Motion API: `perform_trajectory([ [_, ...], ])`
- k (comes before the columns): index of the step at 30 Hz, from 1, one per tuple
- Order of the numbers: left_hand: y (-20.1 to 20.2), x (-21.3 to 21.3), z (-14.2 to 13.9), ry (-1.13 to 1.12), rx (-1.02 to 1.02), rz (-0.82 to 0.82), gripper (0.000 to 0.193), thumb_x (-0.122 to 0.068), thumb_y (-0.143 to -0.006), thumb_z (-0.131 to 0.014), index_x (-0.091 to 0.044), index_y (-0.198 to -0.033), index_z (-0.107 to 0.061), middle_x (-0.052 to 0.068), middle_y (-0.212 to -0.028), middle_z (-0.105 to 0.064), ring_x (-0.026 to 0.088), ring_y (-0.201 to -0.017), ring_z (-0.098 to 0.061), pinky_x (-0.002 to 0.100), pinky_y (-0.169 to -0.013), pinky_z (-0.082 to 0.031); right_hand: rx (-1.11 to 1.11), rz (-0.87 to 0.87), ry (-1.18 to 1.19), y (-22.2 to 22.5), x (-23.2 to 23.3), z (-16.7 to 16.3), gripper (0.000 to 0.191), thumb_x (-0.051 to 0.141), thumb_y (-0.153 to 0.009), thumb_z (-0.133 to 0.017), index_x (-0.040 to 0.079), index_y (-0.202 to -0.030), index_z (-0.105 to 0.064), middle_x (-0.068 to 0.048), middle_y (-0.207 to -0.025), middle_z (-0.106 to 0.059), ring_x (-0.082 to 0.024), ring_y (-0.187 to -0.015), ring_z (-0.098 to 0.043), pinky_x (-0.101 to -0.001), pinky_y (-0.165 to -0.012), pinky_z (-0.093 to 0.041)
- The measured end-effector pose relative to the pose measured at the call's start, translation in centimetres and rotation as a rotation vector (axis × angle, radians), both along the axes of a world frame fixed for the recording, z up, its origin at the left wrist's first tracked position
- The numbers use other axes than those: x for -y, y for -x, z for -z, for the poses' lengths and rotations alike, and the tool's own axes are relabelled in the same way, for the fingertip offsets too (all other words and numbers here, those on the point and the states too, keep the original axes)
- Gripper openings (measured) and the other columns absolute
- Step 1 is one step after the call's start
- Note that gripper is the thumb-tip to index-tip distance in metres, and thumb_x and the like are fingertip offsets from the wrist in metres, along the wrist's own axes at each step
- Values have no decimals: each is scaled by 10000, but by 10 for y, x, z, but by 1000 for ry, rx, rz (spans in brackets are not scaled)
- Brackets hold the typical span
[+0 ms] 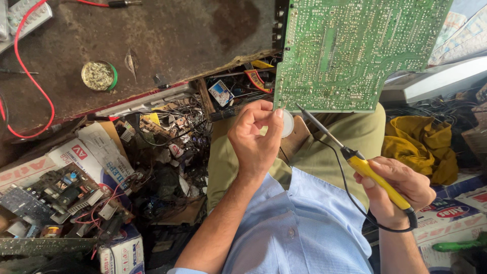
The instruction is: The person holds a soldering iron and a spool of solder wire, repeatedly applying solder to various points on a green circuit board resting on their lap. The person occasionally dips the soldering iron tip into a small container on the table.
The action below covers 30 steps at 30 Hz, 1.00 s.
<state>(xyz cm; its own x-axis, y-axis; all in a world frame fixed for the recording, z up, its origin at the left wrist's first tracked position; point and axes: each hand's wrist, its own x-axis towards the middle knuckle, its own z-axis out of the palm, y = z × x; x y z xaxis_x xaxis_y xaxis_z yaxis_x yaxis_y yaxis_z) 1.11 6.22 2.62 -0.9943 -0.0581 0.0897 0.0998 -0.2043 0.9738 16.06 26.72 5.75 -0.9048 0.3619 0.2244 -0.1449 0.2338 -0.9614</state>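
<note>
While the left hand [256, 139] pinches the lower edge of the green circuit board [345, 50] propped over the lap, the right hand [401, 190], closed around the yellow soldering iron [373, 175], should steady its tip on one joint only.

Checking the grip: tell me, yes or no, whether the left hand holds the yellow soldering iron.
No, the right hand holds the soldering iron; the left hand is at the circuit board edge.

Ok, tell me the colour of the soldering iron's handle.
Yellow, with a black cord at its end; the soldering iron sits in the right hand, clearest in the head view.
</note>
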Motion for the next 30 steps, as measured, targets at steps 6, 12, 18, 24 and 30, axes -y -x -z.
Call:
perform_trajectory([
  [6, 5, 1, 1, 107, 42, -28, 123, 0, -945, -735, 59, -881, -649, 116, -1057, -694, 103, -840, -695, 235, -714, -604, -14, 2, 46, 2, 3, 8, 153, -49, -986, -717, -70, -1130, -669, -192, -966, -727, -191, -800, -736, -281, -729, -615],
  [12, 8, -4, 5, 28, 51, -40, 121, -25, -965, -729, 49, -899, -659, 87, -1050, -686, 79, -869, -691, 221, -736, -615, 15, 8, 97, 6, 10, 13, 219, -59, -982, -703, -60, -1198, -670, -193, -999, -725, -182, -820, -735, -271, -731, -610],
  [18, 5, -5, 7, 48, 60, -50, 110, -15, -969, -736, 47, -903, -673, 89, -1032, -694, 62, -849, -652, 205, -721, -573, 10, 10, 104, 7, 13, 17, 225, -61, -986, -695, -64, -1208, -664, -186, -1016, -726, -179, -826, -733, -260, -739, -603],
  [24, 4, -5, 7, 4, 90, -51, 104, -18, -963, -726, 44, -902, -667, 77, -1033, -692, 57, -859, -665, 203, -733, -584, 3, 11, 109, 7, 14, 21, 226, -63, -987, -693, -63, -1211, -664, -183, -1014, -727, -178, -825, -732, -261, -740, -603],
  [30, 5, -5, 5, 37, 80, -56, 113, -21, -966, -730, 45, -895, -672, 78, -1010, -708, 58, -833, -665, 205, -712, -581, -7, 9, 103, 8, 14, 21, 225, -65, -981, -697, -66, -1204, -665, -177, -1007, -728, -182, -820, -735, -262, -735, -609],
])
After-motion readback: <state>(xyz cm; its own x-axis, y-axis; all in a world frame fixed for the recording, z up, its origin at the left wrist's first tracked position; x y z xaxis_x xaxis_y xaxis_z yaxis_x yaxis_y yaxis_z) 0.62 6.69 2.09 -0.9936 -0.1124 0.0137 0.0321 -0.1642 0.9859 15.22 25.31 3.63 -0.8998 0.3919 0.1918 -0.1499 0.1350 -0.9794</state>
